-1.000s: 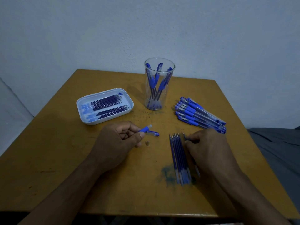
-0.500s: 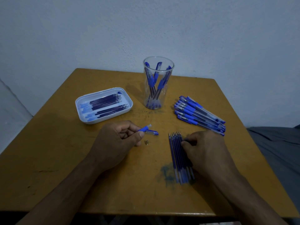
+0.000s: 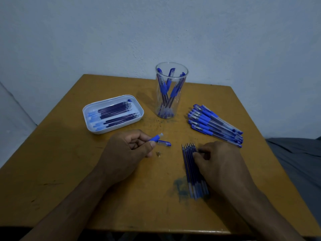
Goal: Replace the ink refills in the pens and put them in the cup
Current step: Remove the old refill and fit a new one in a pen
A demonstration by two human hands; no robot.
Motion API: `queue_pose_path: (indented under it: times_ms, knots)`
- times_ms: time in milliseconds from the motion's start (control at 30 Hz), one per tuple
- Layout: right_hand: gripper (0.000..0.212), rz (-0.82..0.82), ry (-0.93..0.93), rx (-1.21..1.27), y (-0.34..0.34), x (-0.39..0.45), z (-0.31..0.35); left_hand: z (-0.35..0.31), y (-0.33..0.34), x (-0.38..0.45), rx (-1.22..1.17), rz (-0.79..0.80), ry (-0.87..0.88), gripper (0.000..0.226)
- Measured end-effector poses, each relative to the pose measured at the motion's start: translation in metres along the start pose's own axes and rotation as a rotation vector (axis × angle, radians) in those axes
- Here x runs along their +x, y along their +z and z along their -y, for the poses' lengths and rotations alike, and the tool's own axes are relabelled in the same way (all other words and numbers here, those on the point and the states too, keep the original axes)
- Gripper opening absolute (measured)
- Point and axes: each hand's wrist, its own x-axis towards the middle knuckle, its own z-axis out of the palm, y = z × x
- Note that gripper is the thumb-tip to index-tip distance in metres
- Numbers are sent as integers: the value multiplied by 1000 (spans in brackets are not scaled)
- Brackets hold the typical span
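A: What's on the wooden table (image 3: 69,171), biggest first?

B: A clear plastic cup (image 3: 171,89) near the far edge with a few finished pens standing in it. Toward the left edge, a white tray (image 3: 97,127) of refills. By the right edge, a pile of pens (image 3: 215,125) not yet done. Toward the near edge, a row of loose refills (image 3: 189,164) under the right hand (image 3: 220,164).

A: And the hands?

B: The left hand (image 3: 125,153), near the middle, grips an open pen barrel (image 3: 156,137) by its blue grip, mouth pointing away. A pen cap (image 3: 165,143) lies just beyond its thumb, a small metal tip (image 3: 158,153) beside it. The right hand's curled fingers press on the refill row; I can't tell whether one is pinched.

A: So which step?

B: Picking a refill, I'd judge. Next it must be lifted free and its end lined up with the barrel's narrow mouth, then tip and cap fitted.
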Motion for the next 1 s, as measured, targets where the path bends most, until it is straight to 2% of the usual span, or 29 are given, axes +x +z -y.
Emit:
queue_pose_path:
  times_ms: [133, 267, 533, 767, 867, 1000]
  knots:
    - [34, -43, -77, -72, -2, -2, 15, 1, -3, 1, -33, -71, -13, 2]
    - [38, -12, -187, -34, -2, 1, 44, 3, -17, 4, -98, -211, -33, 5]
    - [26, 8, -387, 6, 20, 50, 140, 17, -82, 12, -73, -547, -56, 12]
    - [32, 173, -450, -170, 41, 99, 209, 40, -122, 10, -30, -690, -136, 14]
    - [33, 267, -415, -260, 44, 109, 226, 46, -132, 9, -30, -720, -154, 11]
    - [41, 424, -325, -245, 54, 121, 239, 51, -142, 8, -62, -752, -169, 7]
